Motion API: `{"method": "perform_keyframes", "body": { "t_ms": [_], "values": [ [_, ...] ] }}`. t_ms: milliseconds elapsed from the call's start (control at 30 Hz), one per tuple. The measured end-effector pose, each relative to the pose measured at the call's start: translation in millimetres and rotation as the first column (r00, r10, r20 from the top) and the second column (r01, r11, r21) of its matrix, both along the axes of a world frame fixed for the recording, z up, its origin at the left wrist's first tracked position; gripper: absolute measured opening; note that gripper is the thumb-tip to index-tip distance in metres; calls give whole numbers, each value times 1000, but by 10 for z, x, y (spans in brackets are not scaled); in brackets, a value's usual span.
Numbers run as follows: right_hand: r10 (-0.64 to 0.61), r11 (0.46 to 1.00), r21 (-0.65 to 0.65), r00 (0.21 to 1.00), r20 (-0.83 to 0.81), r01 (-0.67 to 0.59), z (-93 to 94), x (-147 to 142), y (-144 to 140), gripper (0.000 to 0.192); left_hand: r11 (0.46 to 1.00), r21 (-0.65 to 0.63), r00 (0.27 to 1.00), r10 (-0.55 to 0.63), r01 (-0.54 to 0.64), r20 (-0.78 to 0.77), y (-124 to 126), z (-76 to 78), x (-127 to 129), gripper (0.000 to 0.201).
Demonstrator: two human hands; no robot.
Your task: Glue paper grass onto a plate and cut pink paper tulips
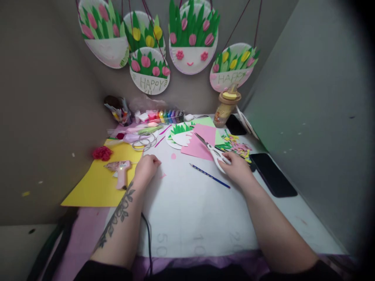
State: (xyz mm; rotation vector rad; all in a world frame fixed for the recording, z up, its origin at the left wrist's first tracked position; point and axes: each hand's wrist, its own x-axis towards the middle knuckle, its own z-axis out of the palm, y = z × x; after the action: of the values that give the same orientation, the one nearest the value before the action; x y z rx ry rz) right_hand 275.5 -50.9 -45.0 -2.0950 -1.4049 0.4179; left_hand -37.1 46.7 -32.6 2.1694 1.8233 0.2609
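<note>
My right hand (238, 168) grips the white handles of a pair of scissors (216, 152). Their open blades point to the upper left, over a pink sheet of paper (197, 143). On the left side of the white table, my left hand (148, 166) is closed with fingertips pressed together; what it may hold is hidden. A small pink paper circle (174, 156) lies to the right of that hand. Between my hands rests a dark blue pencil (209, 175). Behind the pink sheet is a paper plate (178, 136) with green paper grass.
A pink glue gun (121, 169) lies on yellow paper (88, 187) at left. Paper scraps (238, 146) and a black phone (274, 173) are at right. A drink cup (225, 111) stands behind. Decorated paper plates (193, 58) hang on the wall. A black cable (148, 234) crosses the front edge.
</note>
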Motion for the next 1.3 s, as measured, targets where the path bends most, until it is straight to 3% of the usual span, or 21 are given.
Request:
{"method": "perform_keyframes", "body": {
  "t_ms": [233, 367, 500, 667, 767, 833, 867, 933, 1000, 1133, 1300],
  "values": [
    [0, 999, 42, 1000, -20, 1, 3, 0, -7, 32, 999, 33, 999, 32, -32, -6, -25, 110, 69, 20],
    [-19, 997, 71, 998, -54, 23, 9, -15, -8, 32, 998, 44, 999, -49, 49, 2, 81, 147, 322, 25],
    [-28, 997, 73, 996, -87, 35, 19, -23, -10, 33, 993, -24, 993, -114, 115, 37, 227, 52, 572, 25],
    [-9, 992, 124, 993, -117, 24, 42, -50, -14, 30, 989, -61, 975, -123, 136, 182, 252, 14, 649, 7],
    [65, 987, 157, 944, -322, -14, 61, -133, -47, 29, 993, -54, 938, -83, 107, 336, 118, 123, 657, 19],
    [182, 981, 154, 830, -528, -117, 87, -237, -99, 29, 993, -76, 863, -40, 91, 503, -19, 238, 667, 30],
    [242, 970, 146, 750, -616, -193, 104, -303, -134, 28, 988, -131, 709, 35, 82, 705, -96, 301, 671, 31],
    [312, 940, 133, 636, -705, -313, 135, -449, -212, 23, 966, -232, 395, 170, 114, 903, -254, 418, 674, 26],
    [362, 901, 119, 573, -735, -417, 148, -594, -283, 20, 948, -291, 215, 260, 129, 941, -403, 503, 670, 26],
    [419, 857, 95, 578, -700, -506, 111, -814, -367, 22, 942, -319, 81, 312, 106, 947, -616, 550, 656, 28],
    [464, 805, 79, 543, -700, -588, 145, -962, -421, 26, 950, -312, 13, 312, 27, 950, -696, 496, 637, 28]
  ]
}}
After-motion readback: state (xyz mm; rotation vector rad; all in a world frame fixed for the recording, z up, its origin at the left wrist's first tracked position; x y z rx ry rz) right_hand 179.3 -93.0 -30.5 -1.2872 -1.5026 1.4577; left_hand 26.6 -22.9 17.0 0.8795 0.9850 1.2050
